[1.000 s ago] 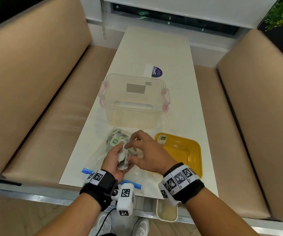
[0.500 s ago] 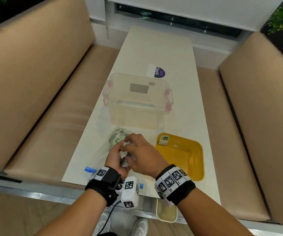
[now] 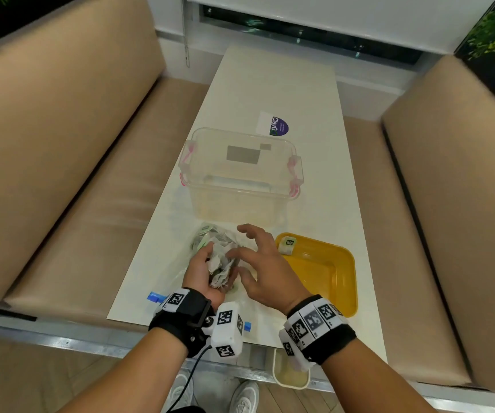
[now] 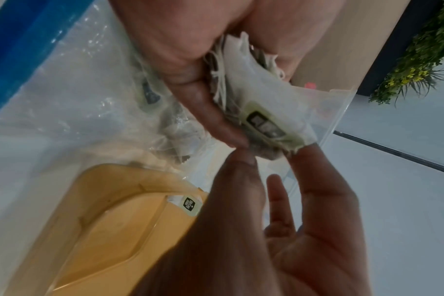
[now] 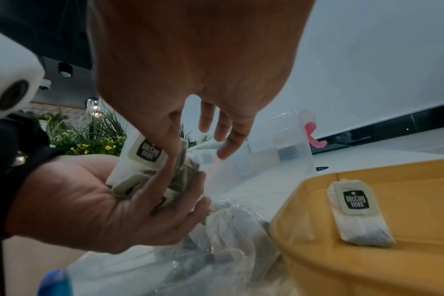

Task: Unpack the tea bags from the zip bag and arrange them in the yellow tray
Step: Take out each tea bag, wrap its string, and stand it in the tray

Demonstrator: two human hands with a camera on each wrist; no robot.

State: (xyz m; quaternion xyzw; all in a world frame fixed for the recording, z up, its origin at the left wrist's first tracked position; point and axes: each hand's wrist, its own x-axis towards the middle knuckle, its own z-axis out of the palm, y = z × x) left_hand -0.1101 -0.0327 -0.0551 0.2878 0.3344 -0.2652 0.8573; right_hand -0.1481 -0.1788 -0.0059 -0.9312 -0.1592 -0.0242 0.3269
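Observation:
My left hand [image 3: 203,271] lies palm up over the zip bag [image 3: 177,281] and grips a bunch of white tea bags [image 3: 219,263]. My right hand [image 3: 259,263] hovers just right of the bunch, its outer fingers spread. Its thumb and forefinger pinch the end of the top tea bag [image 4: 266,124], whose tag reads "McCoy teas" [image 5: 147,150]. More tea bags [image 3: 207,236] stay inside the clear zip bag. The yellow tray [image 3: 329,281] sits to the right, with one tea bag [image 3: 288,244] in its far left corner.
A clear plastic bin [image 3: 240,180] with pink latches stands just beyond the zip bag. A sticker [image 3: 274,126] lies farther back on the white table [image 3: 270,84]. Tan benches flank the table on both sides.
My right hand has uncurled from over the bunch: its outer fingers now spread, and only thumb and forefinger stay at the tea bags. The left hand keeps its hold.

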